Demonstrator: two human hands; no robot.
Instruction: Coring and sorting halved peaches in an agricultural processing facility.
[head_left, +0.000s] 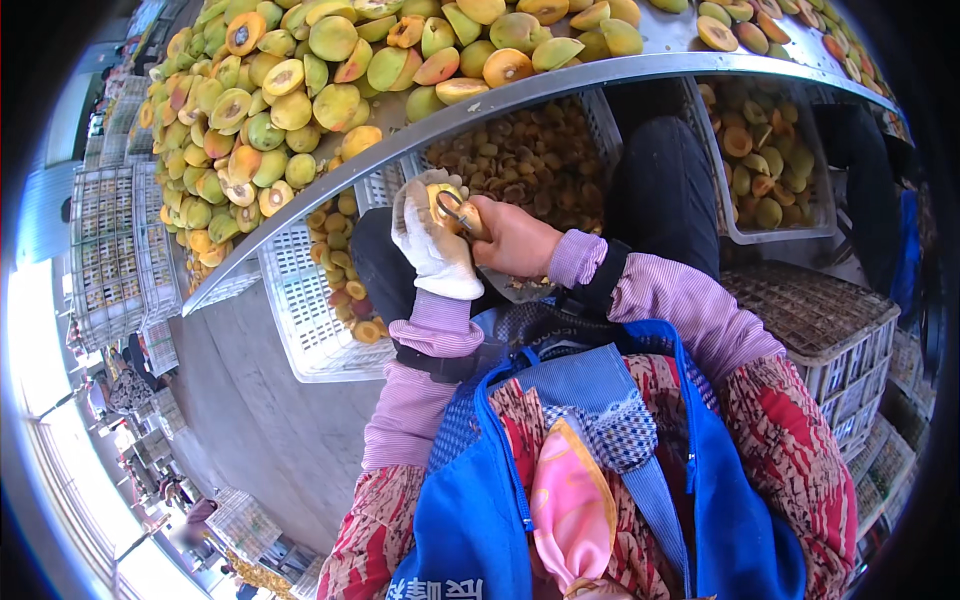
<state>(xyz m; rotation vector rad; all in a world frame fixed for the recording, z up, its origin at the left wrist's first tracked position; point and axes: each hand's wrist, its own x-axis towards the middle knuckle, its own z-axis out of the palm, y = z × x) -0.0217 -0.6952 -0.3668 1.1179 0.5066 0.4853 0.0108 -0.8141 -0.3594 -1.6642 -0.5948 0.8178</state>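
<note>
My left hand (436, 250), in a white glove, is closed around a yellow peach half (445, 192) in front of my knees. My bare right hand (517, 240) grips the short, light handle of a pitting knife (471, 217). Its curved metal loop lies against the cut face of the peach half. Just beyond both hands, a crate (603, 122) under the table edge holds many brownish-yellow peach scraps (535, 160). The fingertips of my left hand are partly hidden behind the fruit.
A metal-rimmed table (640, 66) curves ahead, heaped with halved peaches (335, 60). One white crate (300, 318) with peach halves stands left of my knees, another crate (775, 236) to the right. Stacked crates (835, 345) rise beside my right arm. Another person's dark-clothed leg (855, 170) is at far right.
</note>
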